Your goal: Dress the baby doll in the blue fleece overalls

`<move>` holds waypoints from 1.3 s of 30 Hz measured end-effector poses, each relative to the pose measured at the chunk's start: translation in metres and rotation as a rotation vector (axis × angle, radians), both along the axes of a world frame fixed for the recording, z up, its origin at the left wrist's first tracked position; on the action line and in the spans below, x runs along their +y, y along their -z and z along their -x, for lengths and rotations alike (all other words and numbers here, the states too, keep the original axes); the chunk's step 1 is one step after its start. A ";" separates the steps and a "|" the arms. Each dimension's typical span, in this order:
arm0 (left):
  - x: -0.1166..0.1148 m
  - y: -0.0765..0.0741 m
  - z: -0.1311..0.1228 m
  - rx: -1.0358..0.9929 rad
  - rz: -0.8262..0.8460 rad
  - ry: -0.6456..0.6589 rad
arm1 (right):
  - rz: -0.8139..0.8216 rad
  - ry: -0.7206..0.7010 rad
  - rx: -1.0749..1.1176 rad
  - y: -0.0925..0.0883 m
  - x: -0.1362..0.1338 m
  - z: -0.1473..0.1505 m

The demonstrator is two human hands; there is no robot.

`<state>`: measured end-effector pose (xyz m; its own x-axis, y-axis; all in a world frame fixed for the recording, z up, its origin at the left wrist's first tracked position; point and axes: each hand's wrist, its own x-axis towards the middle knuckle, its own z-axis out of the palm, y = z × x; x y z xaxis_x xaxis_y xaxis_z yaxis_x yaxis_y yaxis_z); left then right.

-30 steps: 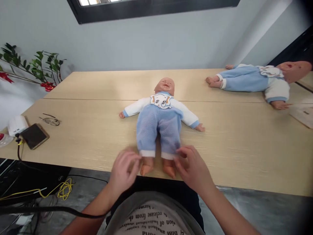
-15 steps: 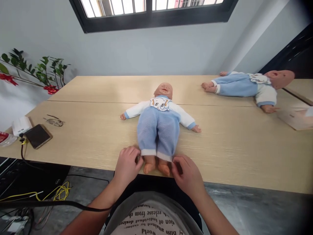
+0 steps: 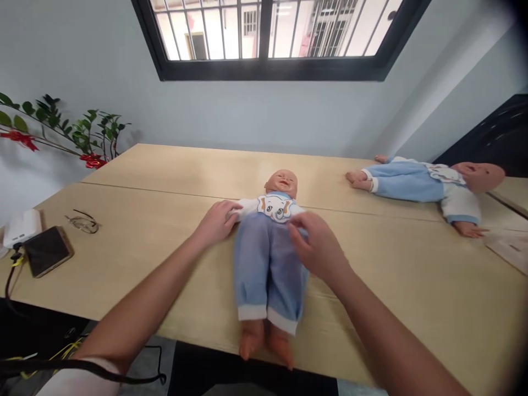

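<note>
A baby doll [image 3: 268, 258] in blue trousers and a white top with an elephant bib lies face up on the wooden table [image 3: 165, 236], its bare feet over the near edge. My left hand [image 3: 216, 220] rests on the doll's white sleeve at its right arm, fingers curled over it. My right hand [image 3: 315, 245] hovers over the doll's other side near the chest, fingers bent and blurred; the doll's arm on that side is hidden beneath it.
A second doll [image 3: 424, 181] in the same clothes lies at the far right. A phone [image 3: 45, 252], a white power bank [image 3: 20, 226] and glasses [image 3: 82, 221] sit at the left edge. A plant [image 3: 70, 137] stands at the back left. Papers [image 3: 509, 247] lie at the right.
Both hands have left the doll's ankles and moved up to its arms and chest. The camera has tilted up, showing more of the window.
</note>
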<state>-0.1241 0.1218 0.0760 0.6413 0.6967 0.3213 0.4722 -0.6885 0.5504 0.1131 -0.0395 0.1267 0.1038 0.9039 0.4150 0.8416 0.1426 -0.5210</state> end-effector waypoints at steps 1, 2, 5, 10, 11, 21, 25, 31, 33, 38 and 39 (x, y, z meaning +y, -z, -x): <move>0.027 -0.002 -0.018 0.021 0.029 0.053 | -0.006 0.026 -0.035 0.000 0.025 -0.005; 0.050 -0.004 -0.035 0.029 0.090 0.118 | -0.006 0.068 -0.057 0.004 0.047 -0.012; 0.100 -0.003 -0.075 0.075 0.376 0.362 | 0.034 0.239 -0.076 0.025 0.087 -0.036; 0.136 0.005 -0.098 0.181 0.510 0.607 | 0.350 0.141 0.170 0.052 0.092 -0.075; 0.140 0.006 -0.099 0.197 0.521 0.635 | 0.412 0.074 0.233 0.054 0.091 -0.079; 0.131 0.011 -0.094 0.277 -0.303 0.528 | 0.610 0.007 0.484 0.057 0.097 -0.106; 0.123 0.004 -0.091 0.244 -0.645 0.445 | 0.648 0.031 0.473 0.056 0.096 -0.104; 0.117 -0.003 -0.089 0.168 -0.656 0.487 | 0.607 0.071 0.227 0.050 0.091 -0.096; 0.118 -0.001 -0.089 0.106 -0.664 0.508 | 0.609 0.067 0.180 0.048 0.090 -0.094; 0.114 0.004 -0.093 0.035 -0.636 0.337 | 0.610 0.054 0.112 0.050 0.092 -0.093; 0.113 0.004 -0.094 0.050 -0.598 0.318 | 0.610 0.051 0.100 0.051 0.092 -0.094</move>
